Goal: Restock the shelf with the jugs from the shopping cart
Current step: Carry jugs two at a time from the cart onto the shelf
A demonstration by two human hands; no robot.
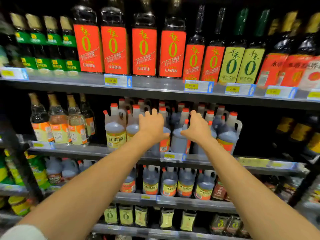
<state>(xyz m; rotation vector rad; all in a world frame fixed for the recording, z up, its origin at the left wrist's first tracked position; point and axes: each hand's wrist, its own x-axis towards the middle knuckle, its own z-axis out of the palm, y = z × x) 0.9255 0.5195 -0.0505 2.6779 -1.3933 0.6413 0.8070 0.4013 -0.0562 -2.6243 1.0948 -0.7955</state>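
Note:
Dark jugs with red caps stand in rows on the middle shelf (121,151). My left hand (152,125) lies flat against the front of a jug with an orange label (164,145), fingers straight and pointing up. My right hand (197,129) reaches in beside it, its fingers extended over the jugs behind and its thumb touching the shoulder of a dark jug (179,142) that stands between my two hands. A paler jug with a yellow label (115,135) stands at the left end of the row. The shopping cart is out of view.
Tall red-labelled soy sauce bottles (143,51) fill the shelf above. Clear bottles with orange labels (58,125) stand left of the jugs. To the right of the jugs is a dark gap (259,132). More jugs (186,186) line the shelf below.

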